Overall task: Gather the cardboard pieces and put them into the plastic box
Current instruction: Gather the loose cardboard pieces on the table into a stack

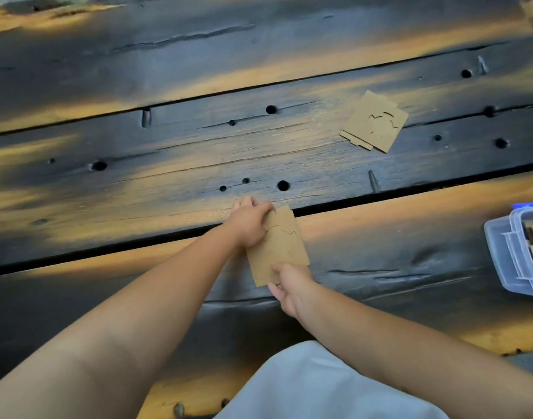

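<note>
A brown cardboard piece (281, 246) with cut-out lines is held over the dark wooden table. My left hand (248, 223) grips its upper left edge. My right hand (292, 287) pinches its lower edge, thumb on top. Two more cardboard pieces (375, 122), one overlapping the other, lie flat on the table further away to the right. The clear plastic box (506, 258) sits at the right edge of the view, partly cut off, with cardboard inside it.
The table (168, 146) is made of dark planks with gaps, drilled holes and a few pegs. A blue lid edge (528, 205) shows behind the box. White cloth (313, 385) on my lap lies at the bottom.
</note>
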